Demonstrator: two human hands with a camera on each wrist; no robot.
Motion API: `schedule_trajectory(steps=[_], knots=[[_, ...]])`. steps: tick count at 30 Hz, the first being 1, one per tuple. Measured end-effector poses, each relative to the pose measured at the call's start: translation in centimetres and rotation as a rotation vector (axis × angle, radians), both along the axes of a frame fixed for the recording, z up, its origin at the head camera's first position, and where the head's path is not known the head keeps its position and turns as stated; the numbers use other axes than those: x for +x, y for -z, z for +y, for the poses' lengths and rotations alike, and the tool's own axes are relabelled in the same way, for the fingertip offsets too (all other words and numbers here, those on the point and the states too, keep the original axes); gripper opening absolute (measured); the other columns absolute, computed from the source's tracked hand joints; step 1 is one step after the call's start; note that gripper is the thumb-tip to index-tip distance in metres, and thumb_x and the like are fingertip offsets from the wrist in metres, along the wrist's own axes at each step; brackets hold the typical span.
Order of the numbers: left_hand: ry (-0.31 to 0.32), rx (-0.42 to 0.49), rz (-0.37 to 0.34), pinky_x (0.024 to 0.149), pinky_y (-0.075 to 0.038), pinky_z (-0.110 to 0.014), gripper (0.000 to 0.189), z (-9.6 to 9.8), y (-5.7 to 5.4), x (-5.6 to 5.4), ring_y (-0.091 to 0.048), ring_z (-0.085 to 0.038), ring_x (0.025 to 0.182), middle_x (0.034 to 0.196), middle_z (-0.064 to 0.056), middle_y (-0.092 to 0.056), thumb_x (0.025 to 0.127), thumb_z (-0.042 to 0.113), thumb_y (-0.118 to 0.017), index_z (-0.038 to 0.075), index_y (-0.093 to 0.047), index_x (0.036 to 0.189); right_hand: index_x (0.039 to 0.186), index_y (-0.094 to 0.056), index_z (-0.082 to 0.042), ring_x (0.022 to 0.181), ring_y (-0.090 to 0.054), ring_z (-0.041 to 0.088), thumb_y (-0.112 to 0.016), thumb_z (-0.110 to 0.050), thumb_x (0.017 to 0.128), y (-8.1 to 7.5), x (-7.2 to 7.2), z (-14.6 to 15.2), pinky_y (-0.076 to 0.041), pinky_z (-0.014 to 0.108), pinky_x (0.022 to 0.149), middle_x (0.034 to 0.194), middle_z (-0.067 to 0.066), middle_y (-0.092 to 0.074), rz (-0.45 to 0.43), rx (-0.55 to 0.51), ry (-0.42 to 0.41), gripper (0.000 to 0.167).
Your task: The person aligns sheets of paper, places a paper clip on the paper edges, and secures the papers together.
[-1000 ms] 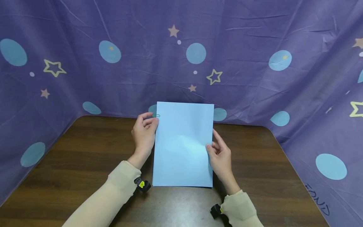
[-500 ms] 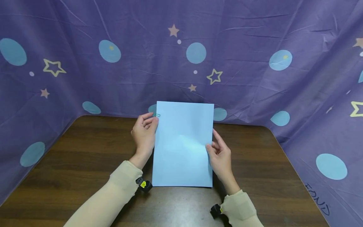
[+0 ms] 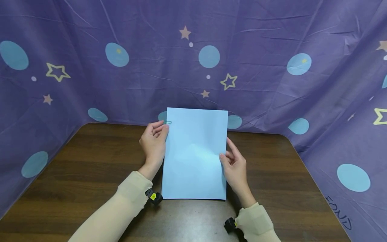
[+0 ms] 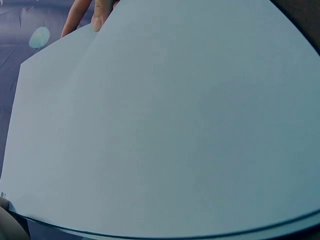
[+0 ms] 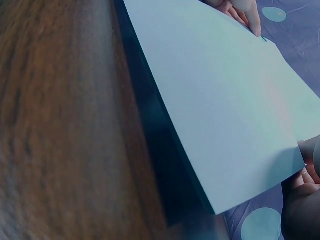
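Note:
A light-blue stack of paper [image 3: 195, 158] stands tilted up over the table, its layered edge showing in the left wrist view. At its upper left edge sits a small green paper clip [image 3: 168, 122], partly over the paper. My left hand [image 3: 153, 143] pinches the clip's outer end between thumb and fingers, beside the paper's edge. Lower on the right edge, my right hand [image 3: 235, 168] grips the paper, thumb in front and fingers behind. In the right wrist view the clip [image 5: 264, 38] lies just past a left fingertip.
The brown wooden table [image 3: 90, 168] spreads out around both arms. A purple curtain [image 3: 257, 40] with blue dots and stars hangs behind the table and along both sides. Each wrist carries a small black camera.
The paper clip has slid slightly right, further over the paper's left edge, with my left fingers following a little. The paper's lower left corner has shifted slightly left. My right hand keeps its place.

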State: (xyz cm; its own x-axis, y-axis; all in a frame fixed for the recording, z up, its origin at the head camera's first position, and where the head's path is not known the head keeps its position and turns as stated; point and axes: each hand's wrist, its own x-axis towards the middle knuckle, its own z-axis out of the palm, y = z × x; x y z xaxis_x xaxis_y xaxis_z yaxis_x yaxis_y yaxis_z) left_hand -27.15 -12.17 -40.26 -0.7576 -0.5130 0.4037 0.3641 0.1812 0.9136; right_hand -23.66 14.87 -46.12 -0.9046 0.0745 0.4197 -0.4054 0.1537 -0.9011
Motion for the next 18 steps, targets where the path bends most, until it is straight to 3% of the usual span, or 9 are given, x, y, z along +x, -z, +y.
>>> schedule_trajectory(steps=[7, 18], knots=[[-0.01, -0.014, -0.006, 0.079, -0.058, -0.015, 0.025, 0.02, -0.06, 0.02, -0.074, -0.004, 0.086, 0.107, -0.009, -0.08, 0.098, 0.015, -0.079, 0.006, -0.078, 0.121, 0.156, -0.054, -0.027, 0.065, -0.048, 0.01, -0.072, 0.002, 0.099, -0.07, 0.04, -0.03, -0.041, 0.018, 0.058, 0.089, 0.013, -0.067, -0.005, -0.007, 0.008, 0.066], [-0.001, 0.006, -0.003, 0.08, -0.059, -0.017, 0.023, 0.08, -0.04, -0.02, -0.075, -0.006, 0.089, 0.107, -0.007, -0.081, 0.098, 0.015, -0.079, 0.01, -0.079, 0.12, 0.155, -0.054, -0.036, 0.066, -0.048, 0.009, -0.071, 0.001, 0.1, 0.0, -0.01, 0.14, -0.043, 0.018, 0.06, 0.086, 0.01, -0.066, 0.019, 0.015, -0.002, 0.068]])
